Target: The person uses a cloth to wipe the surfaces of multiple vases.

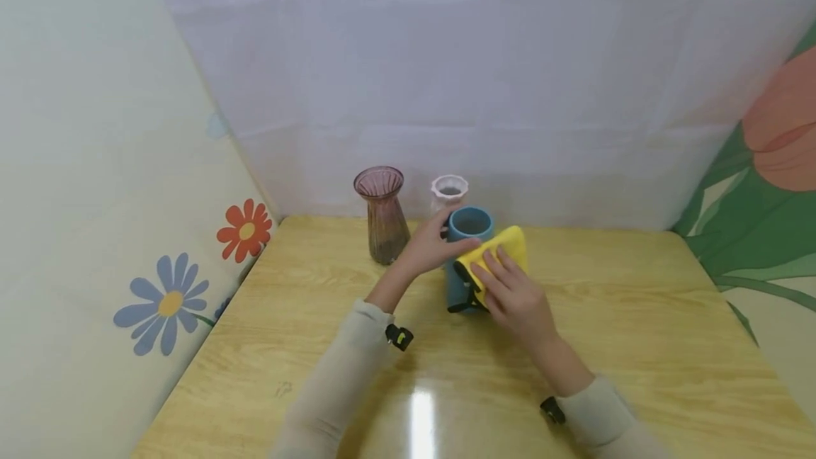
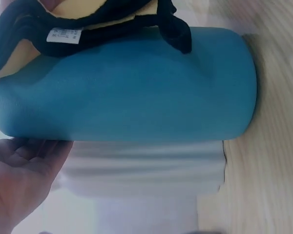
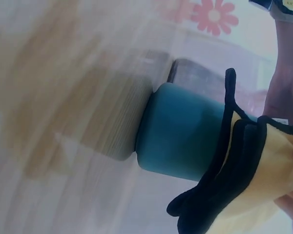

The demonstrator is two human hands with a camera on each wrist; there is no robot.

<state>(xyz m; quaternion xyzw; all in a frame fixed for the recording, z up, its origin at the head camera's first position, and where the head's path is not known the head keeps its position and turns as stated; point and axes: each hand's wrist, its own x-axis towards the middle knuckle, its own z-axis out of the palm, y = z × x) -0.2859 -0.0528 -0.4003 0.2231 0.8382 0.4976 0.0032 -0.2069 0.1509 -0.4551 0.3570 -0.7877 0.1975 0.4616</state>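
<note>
An upright blue cylindrical vase [image 1: 456,290] stands on the wooden table. My left hand [image 1: 428,245] grips it near the rim, thumb across the front and fingers round the far left side. Against the vase's right side, my right hand [image 1: 519,301] holds a folded yellow cloth [image 1: 518,249] with black edging, its fingers spread over the outer face. In the left wrist view, the cloth's dark border [image 2: 176,31] and a small white label [image 2: 64,35] lie along the vase wall. Folds of the cloth hide part of the vase in the right wrist view.
Behind the blue vase is a white vase [image 1: 449,185] with a scalloped rim, partly hidden by my left hand. A purple ribbed glass vase [image 1: 387,225] stands to the left, close to my left wrist. A white cloth backdrop [image 1: 446,76] hangs at the table's [image 1: 306,289] back edge.
</note>
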